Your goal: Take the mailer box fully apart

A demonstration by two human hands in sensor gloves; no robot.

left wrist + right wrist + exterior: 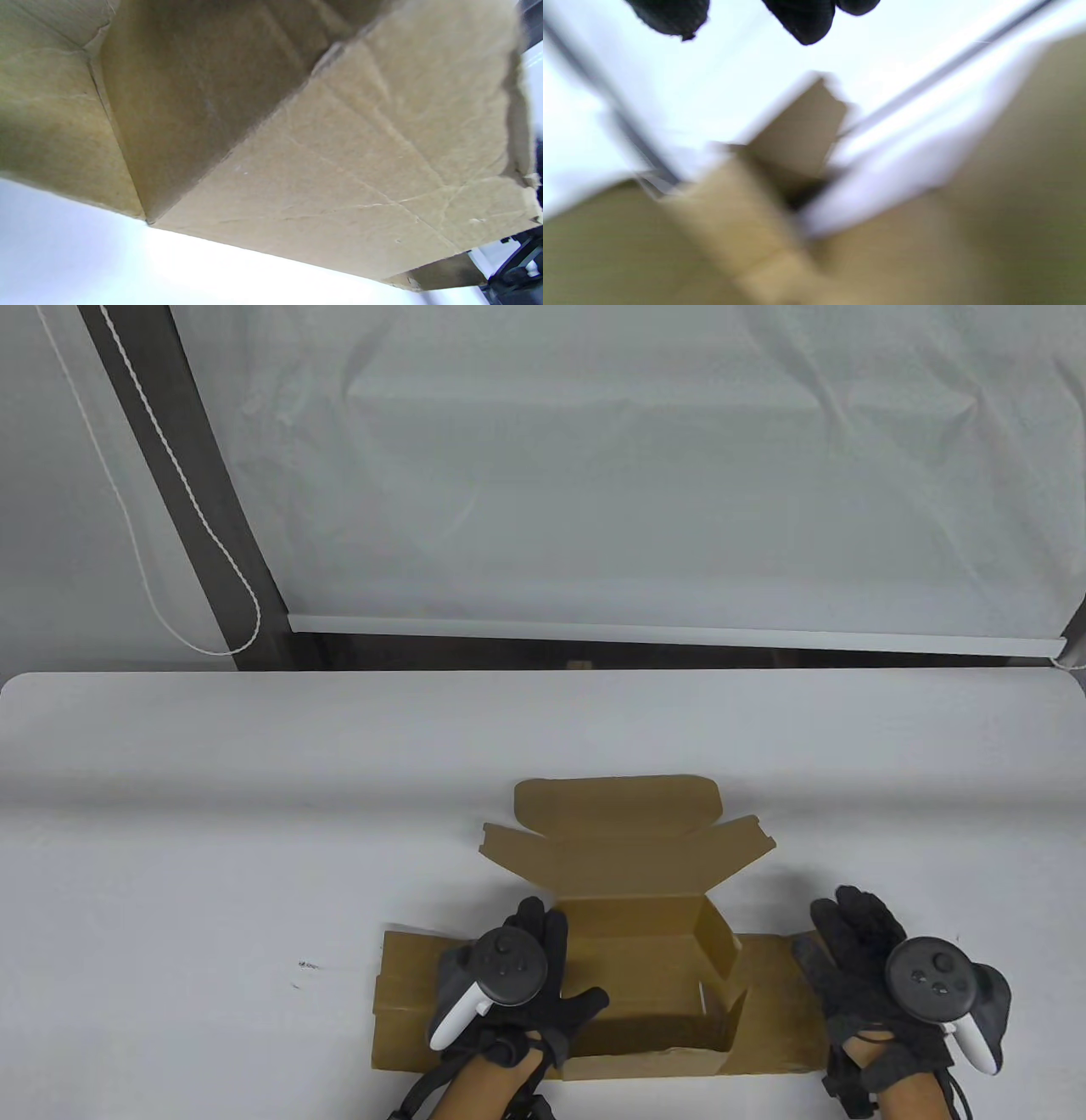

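From above, the box (pixel 632 950) sat at the counter's (pixel 212 831) near edge, lid flung back, both side panels already flat. The left hand (pixel 509 976) lay on the left panel, fingers (pixel 543 925) spread against the box wall, thumb reaching inside; gripping nothing that showed. The right hand (pixel 882 976) rested flat on the right panel, fingers extended. The left wrist view gave only creased cardboard (pixel 339 169) up close, no fingers. The right wrist view, blurred, showed dark fingertips (pixel 806 21) hanging free above cardboard (pixel 797 140).
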